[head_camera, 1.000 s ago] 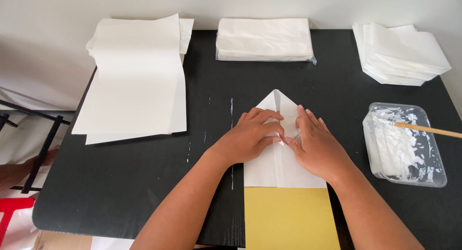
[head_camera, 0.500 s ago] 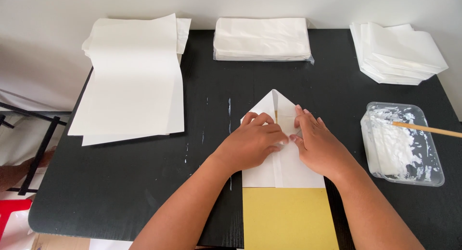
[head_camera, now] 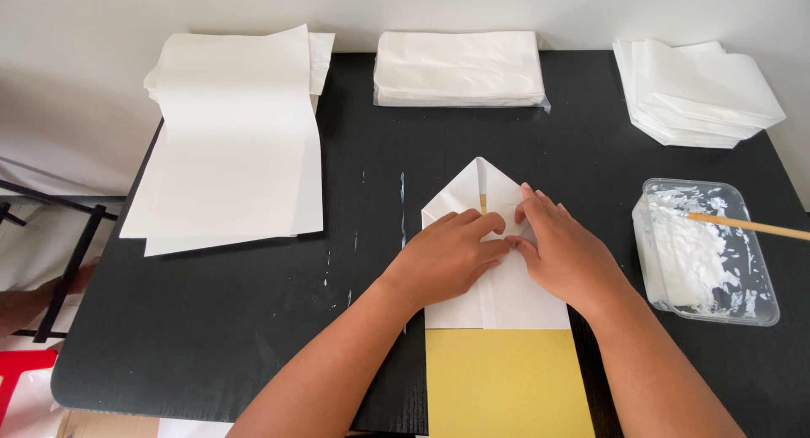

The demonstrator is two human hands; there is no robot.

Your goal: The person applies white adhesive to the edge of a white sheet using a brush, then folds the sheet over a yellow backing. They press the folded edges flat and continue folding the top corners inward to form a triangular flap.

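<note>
With its top corners already folded to a point, the white sheet (head_camera: pixel 506 294) lies under the left hand (head_camera: pixel 447 261) and right hand (head_camera: pixel 565 256), both pressed flat, its lower edge not yet folded over the yellow board (head_camera: pixel 506 387).

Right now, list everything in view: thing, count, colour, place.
table: one, black, fills the view
folded paper: one, white, pointed top, under both hands
yellow sheet: one, below the folded paper
flat paper stack: one, white, far left
wrapped paper pack: one, white, top centre
folded pieces pile: one, white, top right
plastic tray: one, clear, smeared with white paste, right
stick: one, wooden, in the tray
left hand: pressing the paper
right hand: pressing the paper
</note>
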